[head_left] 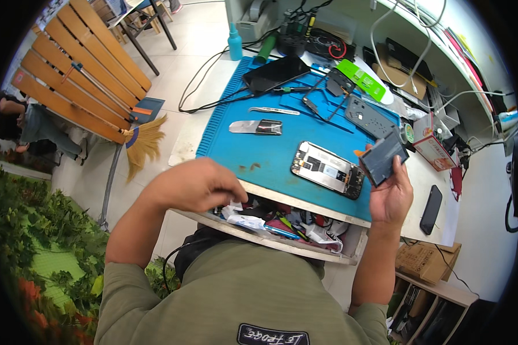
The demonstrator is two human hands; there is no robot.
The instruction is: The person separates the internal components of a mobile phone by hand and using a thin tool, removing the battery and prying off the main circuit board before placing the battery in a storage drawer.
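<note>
My right hand (392,192) holds up a flat dark grey phone battery (383,159) above the right edge of the blue work mat (259,149). Just left of it, an opened phone (328,169) lies face down on the mat with its insides showing. My left hand (198,184) reaches with bent fingers into an open drawer (288,227) under the table edge, among papers, cables and small parts. Whether it grips anything there is hidden.
On the mat lie a metal scraper (256,127), tweezers (273,110), a dark phone screen (276,73), a phone frame (328,92) and a grey back cover (368,117). A black phone (431,209) rests at right. A broom (144,141) and wooden bench (80,75) stand left.
</note>
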